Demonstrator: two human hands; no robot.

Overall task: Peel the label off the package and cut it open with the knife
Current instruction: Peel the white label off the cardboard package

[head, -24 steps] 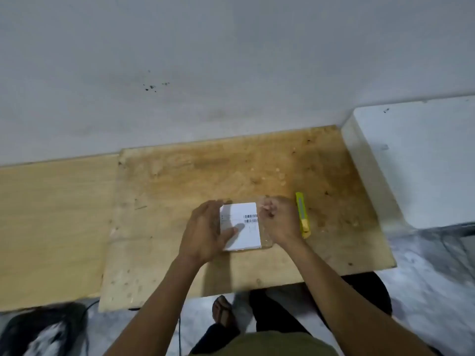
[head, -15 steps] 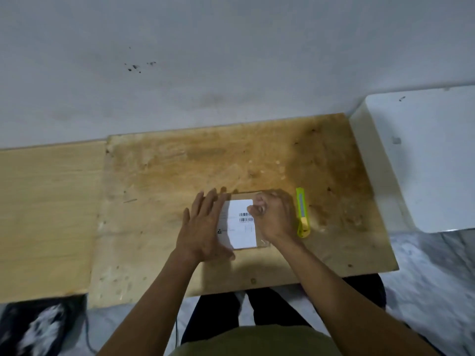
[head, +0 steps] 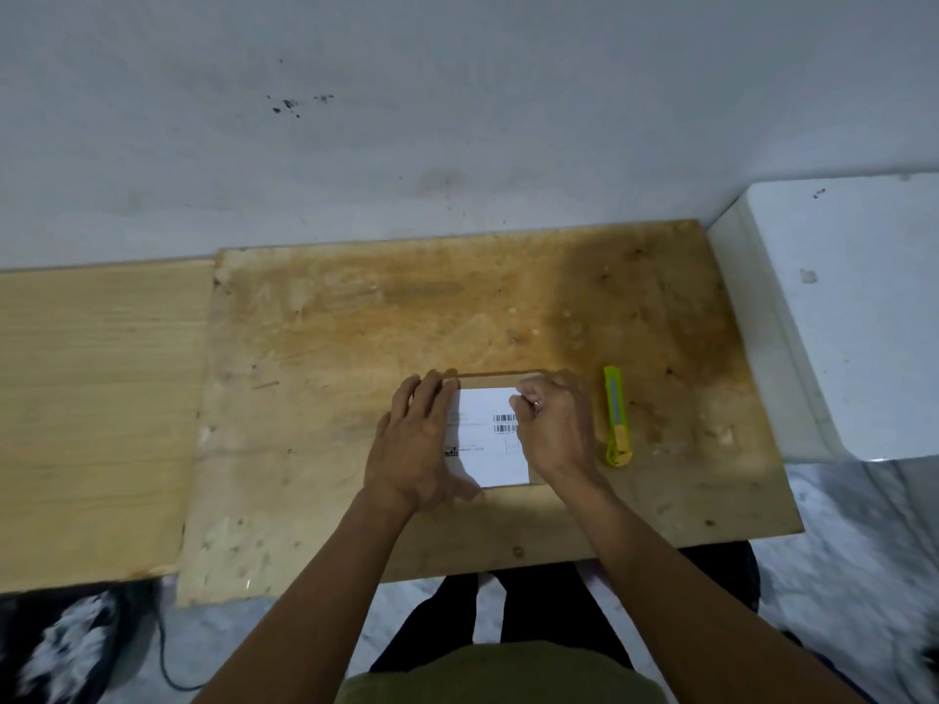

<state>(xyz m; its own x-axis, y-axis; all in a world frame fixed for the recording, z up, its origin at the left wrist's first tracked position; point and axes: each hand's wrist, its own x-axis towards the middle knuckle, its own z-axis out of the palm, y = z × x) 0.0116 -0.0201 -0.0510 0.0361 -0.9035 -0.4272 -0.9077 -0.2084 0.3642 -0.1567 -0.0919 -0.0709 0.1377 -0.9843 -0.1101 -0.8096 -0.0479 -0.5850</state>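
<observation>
Since 0.5 s ago, left hand (head: pixel 412 444) has flattened further over the package's left side; right hand (head: pixel 556 426) remains curled at the label's far right corner. Knife position unchanged.

Nearest: person's dark trousers (head: pixel 549 607) and olive shirt hem (head: pixel 500 675) at bottom of view, below the board's near edge.

Plywood board (head: pixel 355 348), stained, carries everything. Package (head: pixel 500 381), brown and flat, lies right of board centre, toward the near edge. White label (head: pixel 490 449) with barcodes covers most of its top face; a strip of brown shows along the far edge.

Left hand: fingers straight and together, palm down, pressing the package's left part, thumb along the near left corner. Right hand: fingers curled, tips pinching at the label's far right corner; whether the corner has lifted cannot be told.

Knife (head: pixel 616 415), yellow-green utility type, lies on the board just beside the right hand, on its right, not touching it, lengthwise near-to-far.

Further out: pale wooden surface (head: pixel 96 409) left of board, white block (head: pixel 853 317) right, grey wall (head: pixel 457 119) behind.
</observation>
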